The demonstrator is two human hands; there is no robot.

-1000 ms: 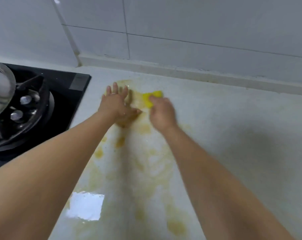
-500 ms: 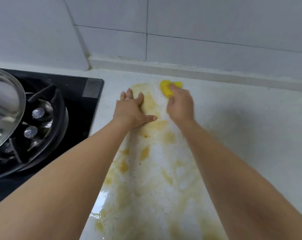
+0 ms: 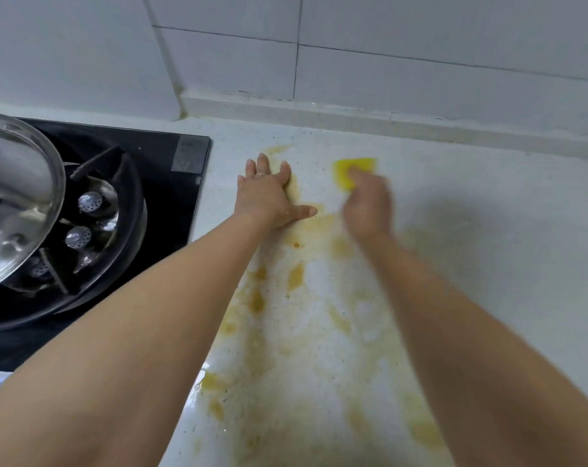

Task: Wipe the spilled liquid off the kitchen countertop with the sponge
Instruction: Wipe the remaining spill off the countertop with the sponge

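Observation:
A yellow sponge (image 3: 348, 171) lies on the pale speckled countertop (image 3: 488, 264) near the back wall, partly under my right hand (image 3: 366, 205), which grips it and is blurred with motion. My left hand (image 3: 269, 197) rests flat on the counter just left of it, fingers spread, a ring on one finger. Brownish-yellow spilled liquid (image 3: 296, 278) is smeared in patches from beside my hands down toward the front edge between my forearms.
A black gas hob (image 3: 157, 183) sits at the left with a burner and pot support. A glass lid or bowl (image 3: 12, 197) hangs over its left side. A raised ledge and white tiled wall (image 3: 387, 79) run along the back.
My right hand has slid the sponge to the right, away from my left hand, after pushing it toward the back. My left hand stays pressed on the counter. The view has shifted leftward.

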